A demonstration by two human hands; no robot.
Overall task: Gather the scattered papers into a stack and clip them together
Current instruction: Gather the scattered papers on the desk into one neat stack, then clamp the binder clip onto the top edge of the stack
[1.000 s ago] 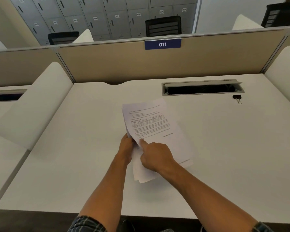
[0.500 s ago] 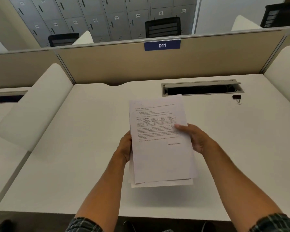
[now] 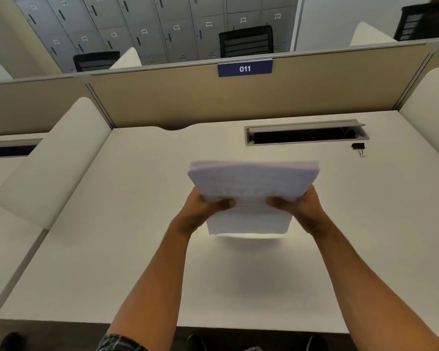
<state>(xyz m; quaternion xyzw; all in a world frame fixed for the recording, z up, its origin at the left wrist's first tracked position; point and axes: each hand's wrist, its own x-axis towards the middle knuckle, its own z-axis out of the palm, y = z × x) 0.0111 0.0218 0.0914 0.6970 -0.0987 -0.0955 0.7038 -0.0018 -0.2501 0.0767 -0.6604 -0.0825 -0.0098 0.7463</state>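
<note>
A person held a stack of papers [image 3: 251,191] in both hands above a white desk [image 3: 112,249] at workstation 011. Motion blur smeared the sheets, so the print on the top page could not be read and no page count could be made. The fingers of both hands were hidden behind the stack; only the thumbs showed, pressed across its near face. The person's body was cut off at the bottom edge of the frame, where a strip of plaid sleeve [image 3: 117,343] showed at the left forearm.

The left hand [image 3: 203,211] gripped the stack's left side and the right hand [image 3: 299,209] gripped its right side, each pinching the papers between thumb and hidden fingers. The stack was white with a faint bluish cast, turned wide side across and tilted so its far edge rose toward the partition. Its edges looked roughly squared, though the lower edge was ragged and a shadow lay on the desk beneath it. Whether that lower edge touched the desk could not be told.

A small black binder clip [image 3: 358,147] lay on the desk well to the right of the papers, just below the right end of an open cable tray [image 3: 306,134]. A beige partition [image 3: 162,97] carried a blue number sign [image 3: 245,68].
</note>
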